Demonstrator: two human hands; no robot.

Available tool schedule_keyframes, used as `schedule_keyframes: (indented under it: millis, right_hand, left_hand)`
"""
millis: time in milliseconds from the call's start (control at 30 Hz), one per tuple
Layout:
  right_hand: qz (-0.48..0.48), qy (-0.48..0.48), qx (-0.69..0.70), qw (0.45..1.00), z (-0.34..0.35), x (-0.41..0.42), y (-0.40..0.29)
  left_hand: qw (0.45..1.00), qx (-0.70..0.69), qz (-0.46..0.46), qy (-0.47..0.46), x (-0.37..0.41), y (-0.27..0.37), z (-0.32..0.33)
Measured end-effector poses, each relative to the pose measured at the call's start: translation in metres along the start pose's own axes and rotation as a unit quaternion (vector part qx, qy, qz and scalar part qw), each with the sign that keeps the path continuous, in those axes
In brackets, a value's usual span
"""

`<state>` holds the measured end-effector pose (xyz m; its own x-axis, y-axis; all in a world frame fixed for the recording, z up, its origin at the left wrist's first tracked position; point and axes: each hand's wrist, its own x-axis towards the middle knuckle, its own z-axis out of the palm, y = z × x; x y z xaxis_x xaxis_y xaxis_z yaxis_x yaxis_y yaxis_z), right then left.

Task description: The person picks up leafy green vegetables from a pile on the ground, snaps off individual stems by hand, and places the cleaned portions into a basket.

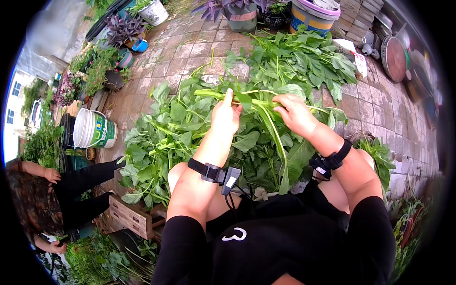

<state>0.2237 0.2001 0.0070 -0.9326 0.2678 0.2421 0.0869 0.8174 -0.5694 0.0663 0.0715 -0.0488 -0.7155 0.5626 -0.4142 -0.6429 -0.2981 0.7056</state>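
Note:
A thick green stalk [210,93] of a leafy plant lies crosswise in front of me, above a heap of leafy greens [245,142]. My left hand [228,112] grips it near its bare cut-looking end, thumb on top. Farther along, my right hand [294,112] pinches the same plant where side stems and leaves branch off. One long thin side stem [276,131] droops from there towards my lap. The fingertips of my right hand are partly hidden by the plant.
A second pile of greens [299,60] lies on the brick paving [167,67] beyond. To the left are a white-and-green bucket [96,128], a wooden crate [130,217] and another person [39,196]. A striped bucket [313,17] and potted purple plants [242,14] stand at the back.

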Motion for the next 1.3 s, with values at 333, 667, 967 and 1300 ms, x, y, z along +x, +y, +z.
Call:
schedule_keyframes:
  millis: [333,667,967,1300]
  right_hand:
    - [0.059,-0.118,0.069,0.989,-0.004,0.0,-0.017]
    - [0.046,-0.172,0.159,0.971,0.0,-0.002,-0.023]
    - [0.3,0.347,0.461,0.76,-0.045,0.024,0.041]
    - [0.136,0.346,0.557,0.743,-0.068,0.018,0.062]
  left_hand:
    - [0.989,-0.024,-0.111,-0.1,0.001,-0.013,-0.005]
    - [0.986,0.101,-0.105,-0.086,-0.005,-0.018,0.001]
    - [0.96,-0.117,0.095,0.237,0.029,0.042,-0.035]
    - [0.973,0.208,0.095,0.011,-0.006,0.02,0.01]
